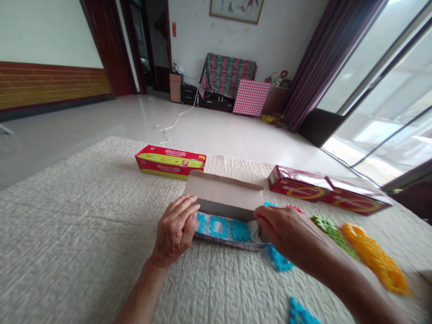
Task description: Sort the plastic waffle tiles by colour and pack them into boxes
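Note:
An open cardboard box (222,191) with its grey-brown lid raised lies in front of me. Inside it, blue toothed plastic pieces (218,227) rest in a row on white material. My left hand (177,227) grips the box's left end, fingers over the edge and thumb bent down. At the right end, my right hand (278,221) is closed on the box by the lid's corner; its fingertips are partly hidden. A loose blue piece (281,259) lies just below my right hand, and another blue piece (301,312) is nearer to me.
A red and yellow-green box (171,162) stands behind on the quilted cover (84,243). Two dark red boxes (299,184) sit end to end at the back right. Green pieces (332,234) and orange pieces (376,258) lie right of my right arm.

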{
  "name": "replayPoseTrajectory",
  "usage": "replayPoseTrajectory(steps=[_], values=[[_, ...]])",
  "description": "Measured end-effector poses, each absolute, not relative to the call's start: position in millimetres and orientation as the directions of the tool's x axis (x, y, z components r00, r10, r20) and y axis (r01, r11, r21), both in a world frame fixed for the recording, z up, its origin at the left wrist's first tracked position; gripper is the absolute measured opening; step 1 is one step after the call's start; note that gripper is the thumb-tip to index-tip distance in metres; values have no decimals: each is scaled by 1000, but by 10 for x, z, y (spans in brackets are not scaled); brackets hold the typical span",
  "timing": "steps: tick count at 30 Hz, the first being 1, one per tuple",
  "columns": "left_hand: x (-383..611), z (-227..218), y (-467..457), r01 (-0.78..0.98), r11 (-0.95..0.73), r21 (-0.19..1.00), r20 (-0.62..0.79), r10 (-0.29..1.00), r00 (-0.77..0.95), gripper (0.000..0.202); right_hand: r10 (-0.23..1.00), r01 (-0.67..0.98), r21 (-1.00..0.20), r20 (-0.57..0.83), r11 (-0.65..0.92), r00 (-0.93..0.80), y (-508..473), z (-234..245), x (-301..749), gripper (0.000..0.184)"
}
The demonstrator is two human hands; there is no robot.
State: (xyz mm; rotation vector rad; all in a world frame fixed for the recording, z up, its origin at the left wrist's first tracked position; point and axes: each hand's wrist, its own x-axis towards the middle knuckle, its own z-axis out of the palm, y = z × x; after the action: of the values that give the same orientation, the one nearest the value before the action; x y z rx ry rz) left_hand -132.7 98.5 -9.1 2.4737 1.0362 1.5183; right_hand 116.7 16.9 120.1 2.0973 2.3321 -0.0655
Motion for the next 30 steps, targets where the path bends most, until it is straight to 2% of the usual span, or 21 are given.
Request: replayPoseTrajectory(steps=[2, 3, 5, 7, 10, 15, 23, 28, 30], values=[[-1328, -101, 991, 508, -775, 376, 774, 564, 288, 29, 992, 992, -118, 121, 54, -39, -69, 1150, 1394, 24], [-1329, -105, 995, 508, -777, 372, 778, 559, 286, 29, 988, 987, -157, 152, 23, 2, -193, 1086, 1506, 21], [-1333, -112, 1004, 507, -783, 361, 786, 548, 286, 29, 987, 977, -211, 153, -17, 51, -412, 894, 1687, 17], [-1336, -116, 1011, 506, -788, 351, 791, 539, 291, 29, 991, 971, -239, 121, -25, 55, -558, 661, 1783, 24], [-1339, -116, 1017, 506, -792, 342, 791, 533, 299, 28, 988, 976, -211, 136, -49, 79, -628, 356, 1803, 28], [-1331, -103, 1020, 514, -789, 337, 794, 532, 296, 29, 950, 989, -141, 300, -43, 84, -560, 143, 1795, 25], [-1329, -102, 1001, 485, -795, 365, 804, 532, 267, 30, 930, 996, -85, 367, -4, 35, -548, 200, 1890, 23], [-1315, -125, 987, 429, -802, 416, 820, 534, 204, 33, 864, 996, -62, 496, -69, 90, -673, 620, 1947, 25], [-1311, -135, 982, 418, -796, 439, 818, 546, 181, 34, 857, 995, -80, 505, -67, 99, -566, 814, 1815, 26]])
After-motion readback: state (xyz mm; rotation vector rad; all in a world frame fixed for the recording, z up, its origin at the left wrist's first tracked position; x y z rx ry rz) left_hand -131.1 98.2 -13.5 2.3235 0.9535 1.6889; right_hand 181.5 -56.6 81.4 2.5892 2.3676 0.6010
